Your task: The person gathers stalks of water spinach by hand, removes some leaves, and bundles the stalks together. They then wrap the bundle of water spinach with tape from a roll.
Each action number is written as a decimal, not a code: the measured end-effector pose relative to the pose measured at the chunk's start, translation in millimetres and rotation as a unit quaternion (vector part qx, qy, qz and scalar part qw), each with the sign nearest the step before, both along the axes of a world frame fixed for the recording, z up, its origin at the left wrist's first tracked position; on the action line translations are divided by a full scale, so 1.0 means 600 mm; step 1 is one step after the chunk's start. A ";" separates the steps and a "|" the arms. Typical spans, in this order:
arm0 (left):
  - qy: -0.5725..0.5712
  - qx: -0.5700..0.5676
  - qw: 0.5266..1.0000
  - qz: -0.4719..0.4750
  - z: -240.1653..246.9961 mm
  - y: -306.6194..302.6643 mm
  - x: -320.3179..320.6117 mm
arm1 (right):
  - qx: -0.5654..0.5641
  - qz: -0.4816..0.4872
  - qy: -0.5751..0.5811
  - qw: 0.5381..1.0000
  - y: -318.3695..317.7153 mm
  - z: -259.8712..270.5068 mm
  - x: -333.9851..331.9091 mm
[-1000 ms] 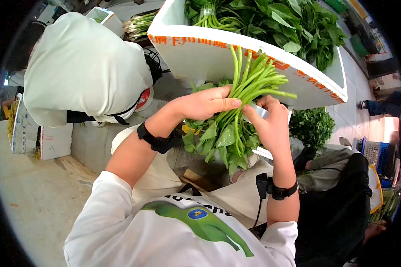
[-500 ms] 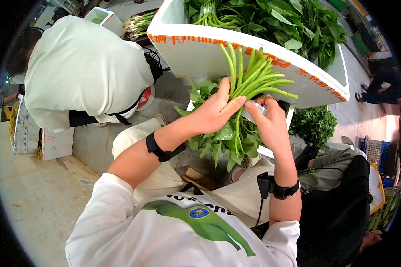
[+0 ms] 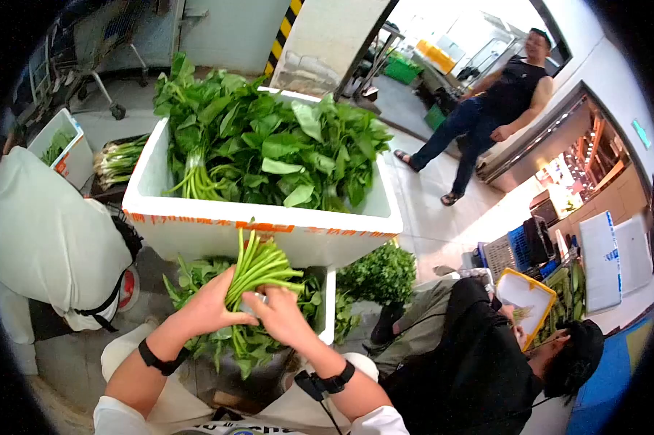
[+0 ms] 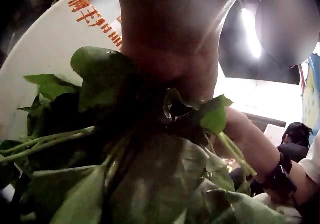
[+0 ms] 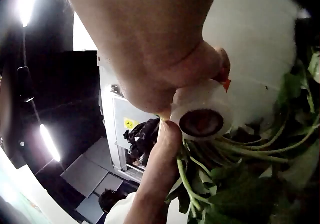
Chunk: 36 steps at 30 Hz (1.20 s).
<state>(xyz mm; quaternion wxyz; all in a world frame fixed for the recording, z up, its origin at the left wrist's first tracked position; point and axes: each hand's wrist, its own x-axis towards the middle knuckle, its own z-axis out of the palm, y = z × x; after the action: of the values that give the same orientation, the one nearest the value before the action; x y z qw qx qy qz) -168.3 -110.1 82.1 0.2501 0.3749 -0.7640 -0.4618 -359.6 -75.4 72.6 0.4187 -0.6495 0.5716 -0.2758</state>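
My left hand grips a bunch of leafy greens round its stems. The cut stem ends fan upward past the fingers, and the leaves hang below the hands. Dark green leaves fill the lower part of the left wrist view. My right hand is at the same stems, its thumb close to the left thumb. In the right wrist view its curled fingers hold a roll of tape, whitish with a dark core, right beside the stems. The right fingertips are mostly hidden behind the stems and roll.
A large white foam box of greens stands just ahead, with a smaller white box under the hands. Curly greens lie to its right. One person in black sits at right, another in white at left; a third stands behind.
The head view has swung up and right, bringing the doorway and a standing person into view. Both hands stay together at the stems, the left still gripping the bunch.
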 end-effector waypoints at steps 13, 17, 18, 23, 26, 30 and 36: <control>-0.041 -0.003 0.999 -0.009 -0.009 0.010 0.028 | -0.066 0.022 0.039 0.997 0.021 -0.004 0.011; -0.020 -0.035 0.999 -0.032 -0.038 -0.003 0.041 | 0.050 0.061 0.027 0.997 0.022 0.028 0.008; -0.023 -0.014 0.998 -0.048 -0.045 -0.006 0.046 | 0.050 0.049 0.090 0.994 0.024 0.030 0.007; -0.014 0.065 0.994 -0.090 -0.024 -0.017 0.051 | -0.007 0.076 0.028 0.997 0.011 0.013 -0.005; -0.018 0.103 0.990 -0.095 -0.021 -0.021 0.049 | 0.033 0.050 -0.098 0.993 0.013 0.006 -0.006; 0.010 0.115 0.987 -0.108 -0.033 -0.017 0.044 | 0.071 0.030 -0.112 0.991 0.022 0.012 -0.004; -0.013 0.035 0.995 -0.095 -0.043 -0.020 0.045 | 0.077 -0.013 -0.078 0.994 0.031 -0.021 -0.002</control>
<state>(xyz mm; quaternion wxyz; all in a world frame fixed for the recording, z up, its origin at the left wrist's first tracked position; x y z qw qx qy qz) -141.1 -122.0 56.3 0.1817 0.3151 -0.7825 -0.5054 -360.7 -57.0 60.1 0.5072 -0.5843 0.5649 -0.2867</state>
